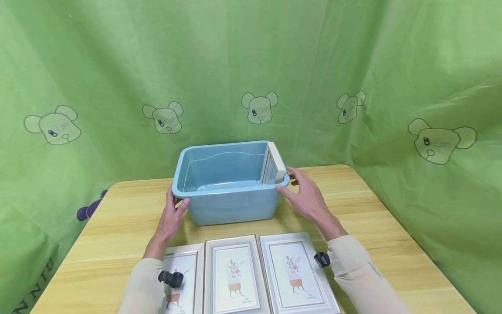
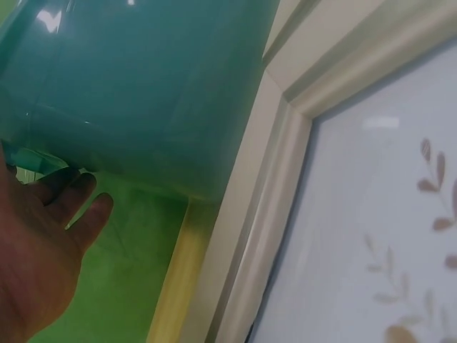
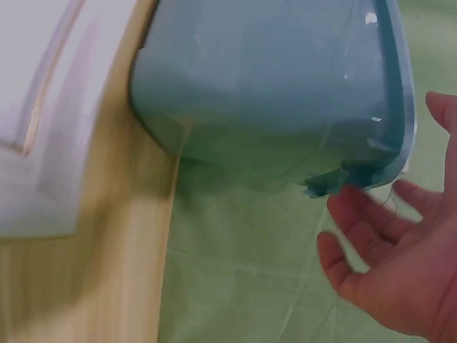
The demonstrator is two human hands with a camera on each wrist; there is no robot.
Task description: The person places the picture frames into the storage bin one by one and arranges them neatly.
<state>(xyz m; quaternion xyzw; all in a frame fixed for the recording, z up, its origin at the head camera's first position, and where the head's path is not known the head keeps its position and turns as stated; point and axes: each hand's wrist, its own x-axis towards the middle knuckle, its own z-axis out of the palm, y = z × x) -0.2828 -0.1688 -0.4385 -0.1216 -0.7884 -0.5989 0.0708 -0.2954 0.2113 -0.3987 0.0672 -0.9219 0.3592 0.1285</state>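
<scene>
A light blue plastic tub (image 1: pixel 231 207) sits on the table. Inside it, a picture frame (image 1: pixel 277 159) stands on edge against the right wall. My left hand (image 1: pixel 174 216) is at the tub's left front corner, its fairly straight fingers under the rim handle in the left wrist view; its thumb is hidden there. At the right corner, the fingers of my right hand (image 1: pixel 307 194) reach below the rim, loosely bent. The right wrist view shows that thumb (image 3: pixel 441 108) apart from the rim.
Nearer than the tub lie three light-bordered picture frames in a row: left frame (image 1: pixel 199 272), middle frame (image 1: pixel 235 244) and right frame (image 1: pixel 284 240), each with a potted-plant print. A green curtain (image 1: pixel 219 65) with bear heads hangs behind the wooden table (image 1: pixel 137 205).
</scene>
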